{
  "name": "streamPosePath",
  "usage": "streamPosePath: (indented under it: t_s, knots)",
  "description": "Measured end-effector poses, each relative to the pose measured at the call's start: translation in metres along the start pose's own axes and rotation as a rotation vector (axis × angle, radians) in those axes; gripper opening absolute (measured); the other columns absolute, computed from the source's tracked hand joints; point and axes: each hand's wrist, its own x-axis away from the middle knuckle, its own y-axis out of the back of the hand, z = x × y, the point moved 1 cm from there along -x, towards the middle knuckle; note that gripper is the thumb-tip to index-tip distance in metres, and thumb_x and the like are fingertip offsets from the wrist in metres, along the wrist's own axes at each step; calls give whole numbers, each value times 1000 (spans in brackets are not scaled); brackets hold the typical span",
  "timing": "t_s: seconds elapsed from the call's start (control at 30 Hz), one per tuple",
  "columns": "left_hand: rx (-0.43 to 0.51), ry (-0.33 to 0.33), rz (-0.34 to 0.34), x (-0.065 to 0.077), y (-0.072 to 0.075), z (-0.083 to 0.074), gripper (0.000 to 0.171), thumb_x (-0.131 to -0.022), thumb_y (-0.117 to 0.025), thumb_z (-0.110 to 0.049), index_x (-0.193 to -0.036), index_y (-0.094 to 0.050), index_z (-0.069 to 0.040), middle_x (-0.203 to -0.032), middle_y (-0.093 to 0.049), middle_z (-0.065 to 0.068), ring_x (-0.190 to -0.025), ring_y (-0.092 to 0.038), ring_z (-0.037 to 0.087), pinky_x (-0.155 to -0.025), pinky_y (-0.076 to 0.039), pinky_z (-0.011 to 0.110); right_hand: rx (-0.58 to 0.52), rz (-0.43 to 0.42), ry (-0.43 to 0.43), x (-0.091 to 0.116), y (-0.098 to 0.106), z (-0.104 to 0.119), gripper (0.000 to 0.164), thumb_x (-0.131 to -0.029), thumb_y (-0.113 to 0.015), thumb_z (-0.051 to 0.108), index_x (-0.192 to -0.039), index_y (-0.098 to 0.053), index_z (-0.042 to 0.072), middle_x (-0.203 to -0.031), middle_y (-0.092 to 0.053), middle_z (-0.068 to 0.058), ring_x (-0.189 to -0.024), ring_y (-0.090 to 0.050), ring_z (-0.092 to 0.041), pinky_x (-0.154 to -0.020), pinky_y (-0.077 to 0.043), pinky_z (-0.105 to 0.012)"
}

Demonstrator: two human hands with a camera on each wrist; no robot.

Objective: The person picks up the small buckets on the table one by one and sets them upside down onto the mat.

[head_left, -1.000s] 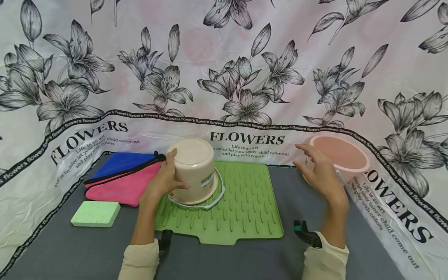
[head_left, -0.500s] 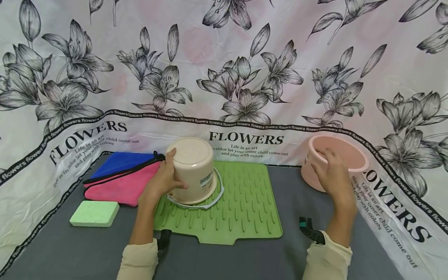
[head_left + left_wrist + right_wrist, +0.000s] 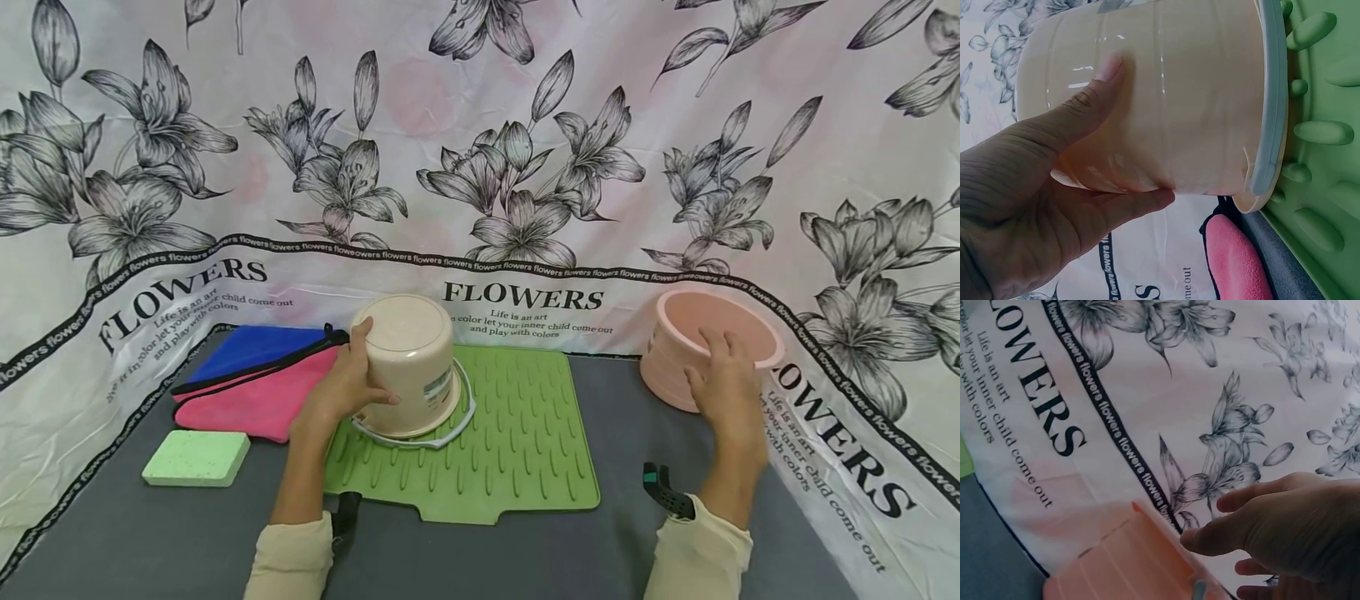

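An upside-down cream bucket (image 3: 408,371) stands on a green ridged mat (image 3: 525,433), its grey handle (image 3: 450,439) lying round the downturned rim. My left hand (image 3: 337,387) holds the bucket's left side. In the left wrist view the thumb (image 3: 1088,100) lies along the cream wall and the fingers wrap underneath. To the right, a pink bucket (image 3: 671,375) stands upright with its mouth facing up. My right hand (image 3: 731,396) hovers at its near rim with fingers loosely spread. The right wrist view shows the fingertips close to the pink rim (image 3: 1166,534); contact cannot be told.
Left of the mat lie a folded pink and blue cloth (image 3: 262,392) with black edging and a light green sponge (image 3: 197,458). The dark grey table (image 3: 420,567) ends at a flower-printed sheet (image 3: 480,208) at the back and sides.
My right hand has moved right, from the pink bucket's left side past its mouth to the near rim. The left hand keeps its hold on the cream bucket. The head view has shifted slightly.
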Motion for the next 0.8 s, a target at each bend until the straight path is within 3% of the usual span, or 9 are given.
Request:
streamPosePath:
  t_s: [0.1,0.23,0.4,0.5,0.57,0.63,0.73,0.8]
  knots:
    - [-8,9,5,1,0,1,126,-82,-91,-17,-165,3,-6,-153,-24,50,-146,-35,61,-115,-41,68,19,22,-6,-2,-10,-8,64,-96,-65,0,-155,-39,-3,-159,-30,-41,-144,-29,-65,-113,-24,-82]
    - [-5,14,7,1,-2,3,126,-82,-91,-17,-165,3,-6,-153,-24,50,-145,-36,61,-114,-42,68,50,1,-9,-3,-25,-15,60,-94,-65,-3,-150,-44,-5,-152,-40,-39,-143,-28,-63,-115,-22,-80]
    - [1,-17,-18,-2,-1,3,125,-81,-91,-16,-165,1,-5,-154,-23,50,-146,-33,61,-114,-41,68,74,-151,11,-7,-32,-13,43,-90,-59,-11,-133,-62,-9,-133,-60,-37,-119,-43,-60,-104,-31,-72]
    - [0,-1,-12,-2,-1,2,124,-82,-90,-16,-165,2,-6,-155,-22,49,-146,-33,61,-114,-41,69,52,-174,4,-7,-28,-11,37,-89,-59,-13,-124,-69,-7,-126,-67,-35,-111,-49,-58,-96,-37,-72]
    - [-2,11,1,-1,-1,2,125,-83,-90,-16,-165,3,-6,-155,-22,49,-147,-33,61,-115,-41,68,22,-138,8,-4,-20,-9,32,-90,-61,-10,-121,-71,-8,-124,-69,-34,-112,-53,-58,-94,-41,-72]
    - [-3,10,8,0,-2,2,125,-82,-90,-17,-165,3,-6,-155,-22,49,-147,-32,61,-115,-41,68,-4,-48,41,-1,-9,-9,28,-93,-63,-7,-120,-71,-10,-121,-69,-35,-109,-58,-57,-87,-48,-66]
    - [-2,-9,-1,-1,-1,2,125,-82,-91,-16,-165,2,-4,-155,-22,50,-148,-31,61,-116,-40,68,-49,129,131,3,10,-4,21,-95,-68,-3,-113,-73,-12,-111,-73,-34,-94,-69,-44,-76,-57,-44]
    - [-3,-19,-8,-2,-1,2,124,-82,-91,-16,-164,1,-4,-155,-21,50,-148,-30,61,-116,-40,69,-58,243,182,7,22,0,20,-93,-73,0,-111,-74,-9,-106,-75,-30,-89,-71,-33,-68,-55,-29]
